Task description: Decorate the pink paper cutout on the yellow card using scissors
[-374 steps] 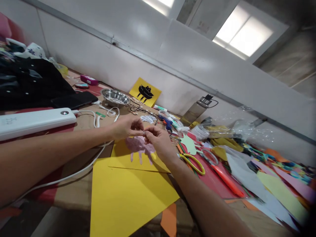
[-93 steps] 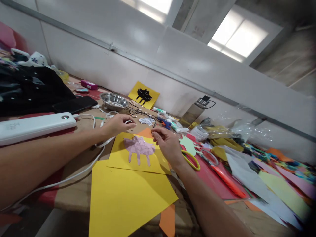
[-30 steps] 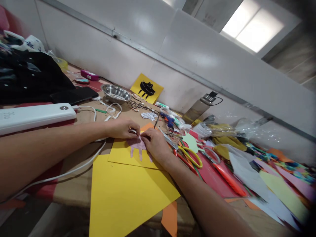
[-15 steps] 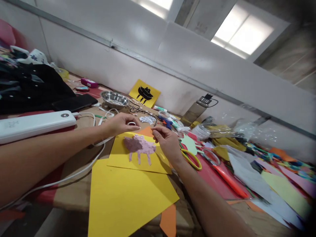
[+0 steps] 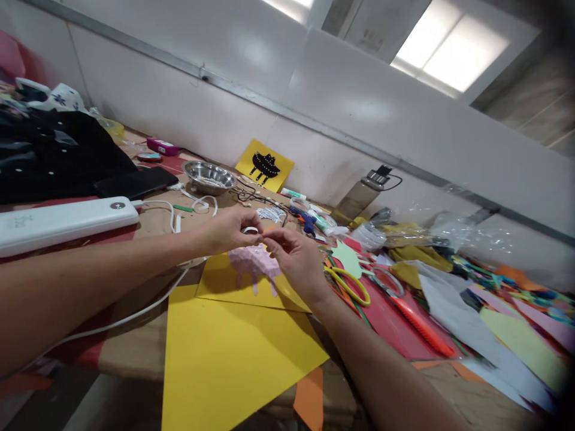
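- A pink paper cutout (image 5: 254, 263) with leg-like strips along its lower edge lies on a small yellow card (image 5: 220, 286), with small shiny dots near its top.
- The small card overlaps the far end of a larger yellow sheet (image 5: 238, 359), which reaches toward the wearer.
- Just above the cutout's top edge, the left hand (image 5: 236, 230) and the right hand (image 5: 296, 260) meet at the fingertips. Each has thumb and forefinger drawn together; whether a tiny item is pinched between them is too small to tell.
- A white band (image 5: 250, 230) curves at the left hand's fingers; whether it is worn or held cannot be told.
- Beyond the hands lie a black-and-white patterned paper piece (image 5: 271, 214) and a blue tool (image 5: 308, 223).
- Farther back, a metal bowl (image 5: 220, 187) holds small pale bits, and a yellow card with a black cutout (image 5: 265, 166) leans against the wall (image 5: 179, 114).
- To the right are a yellow scissor-like handle (image 5: 365, 295), a pale green cutout (image 5: 347, 258), an orange-red handle (image 5: 424, 328) and a grey bottle (image 5: 357, 197).
- To the left sit a white oblong device (image 5: 67, 222) with a cable, a dark phone-like slab (image 5: 137, 182) and black dotted fabric (image 5: 58, 155).
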### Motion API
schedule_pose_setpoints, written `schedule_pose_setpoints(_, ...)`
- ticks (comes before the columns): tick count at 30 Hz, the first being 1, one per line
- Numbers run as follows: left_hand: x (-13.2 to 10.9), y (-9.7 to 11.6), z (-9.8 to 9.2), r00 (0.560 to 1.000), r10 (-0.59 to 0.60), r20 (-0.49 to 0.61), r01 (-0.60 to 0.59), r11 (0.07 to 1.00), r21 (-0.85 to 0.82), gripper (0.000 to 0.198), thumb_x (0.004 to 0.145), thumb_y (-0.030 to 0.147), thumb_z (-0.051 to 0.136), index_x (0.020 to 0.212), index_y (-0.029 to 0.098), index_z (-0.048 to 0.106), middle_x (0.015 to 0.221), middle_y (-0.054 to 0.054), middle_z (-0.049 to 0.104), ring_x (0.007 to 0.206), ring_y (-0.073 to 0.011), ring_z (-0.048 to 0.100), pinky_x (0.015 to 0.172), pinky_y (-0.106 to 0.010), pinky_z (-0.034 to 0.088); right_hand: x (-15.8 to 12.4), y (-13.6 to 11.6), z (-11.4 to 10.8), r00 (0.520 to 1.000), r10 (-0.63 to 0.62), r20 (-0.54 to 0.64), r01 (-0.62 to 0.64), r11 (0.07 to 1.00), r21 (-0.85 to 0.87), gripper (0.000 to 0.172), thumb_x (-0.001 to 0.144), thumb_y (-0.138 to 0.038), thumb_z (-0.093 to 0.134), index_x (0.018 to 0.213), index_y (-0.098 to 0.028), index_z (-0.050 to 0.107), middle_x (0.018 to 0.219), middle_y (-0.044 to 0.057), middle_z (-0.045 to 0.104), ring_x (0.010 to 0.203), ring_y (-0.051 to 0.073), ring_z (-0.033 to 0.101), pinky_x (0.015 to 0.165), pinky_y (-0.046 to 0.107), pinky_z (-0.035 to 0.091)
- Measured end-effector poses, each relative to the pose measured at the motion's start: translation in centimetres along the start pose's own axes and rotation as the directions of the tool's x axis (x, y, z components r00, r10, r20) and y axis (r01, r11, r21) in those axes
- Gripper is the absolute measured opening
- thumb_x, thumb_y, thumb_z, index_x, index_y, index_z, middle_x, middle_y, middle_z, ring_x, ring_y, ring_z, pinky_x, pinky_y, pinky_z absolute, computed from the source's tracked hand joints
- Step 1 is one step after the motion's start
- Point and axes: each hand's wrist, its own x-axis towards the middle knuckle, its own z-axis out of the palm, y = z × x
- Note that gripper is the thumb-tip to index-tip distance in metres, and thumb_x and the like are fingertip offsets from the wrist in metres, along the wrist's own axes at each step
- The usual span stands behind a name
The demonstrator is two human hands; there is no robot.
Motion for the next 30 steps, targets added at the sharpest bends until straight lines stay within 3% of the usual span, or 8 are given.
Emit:
schedule_pose_setpoints(9,0.3,-1.5,-0.1,0.981,0.078,0.175,-0.017,0.944,-0.330,0.019,0.074,0.030,0.061,0.084,0.014,0.056,0.072,0.001,0.057,0.065,-0.0093,0.050,0.058,-0.022,0.036,0.6,0.0,-0.2,0.965,0.226,0.135,-0.262,0.876,0.406,0.016,0.067,-0.032,0.068,0.070,-0.017,0.065,0.057,-0.003,0.061,0.050,0.008,0.054,0.051,0.023,0.045)
schedule_pose_setpoints(16,-0.2,-1.3,-0.8,0.946,0.014,0.323,0.163,0.841,-0.516,0.025,0.076,0.034,0.060,0.094,0.017,0.056,0.084,-0.001,0.058,0.073,-0.0113,0.052,0.064,-0.024,0.039,0.8,0.4,-0.3,0.917,0.338,0.212,-0.397,0.717,0.573,0.018,0.059,-0.029,0.074,0.068,-0.016,0.065,0.059,-0.002,0.061,0.049,0.006,0.050,0.051,0.022,0.043)
schedule_pose_setpoints(19,-0.4,-0.6,-0.8,0.946,-0.035,0.322,0.217,0.807,-0.550,0.024,0.078,0.036,0.057,0.089,0.016,0.057,0.077,-0.001,0.058,0.069,-0.0110,0.052,0.062,-0.025,0.039,0.8,0.3,-0.5,0.899,0.375,0.225,-0.432,0.690,0.581,0.020,0.057,-0.029,0.075,0.067,-0.015,0.065,0.060,-0.002,0.061,0.051,0.006,0.051,0.053,0.021,0.044)
schedule_pose_setpoints(23,-0.2,-0.7,-0.3,0.959,-0.068,0.274,0.204,0.837,-0.507,0.024,0.079,0.038,0.056,0.078,0.014,0.057,0.065,0.000,0.057,0.058,-0.0093,0.051,0.056,-0.024,0.038,0.7,0.2,-0.6,0.898,0.372,0.235,-0.437,0.695,0.570,0.023,0.055,-0.031,0.076,0.067,-0.016,0.064,0.061,-0.002,0.062,0.052,0.007,0.052,0.054,0.022,0.045)
schedule_pose_setpoints(30,0.0,-1.8,0.0,0.962,-0.123,0.242,0.249,0.757,-0.604,0.011,0.076,0.024,0.059,0.080,0.014,0.057,0.070,-0.002,0.062,0.059,-0.0092,0.055,0.054,-0.022,0.037,0.6,1.1,-0.8,0.903,0.376,0.209,-0.426,0.712,0.558,0.024,0.058,-0.032,0.075,0.072,-0.016,0.064,0.064,-0.002,0.063,0.053,0.006,0.054,0.054,0.021,0.045)
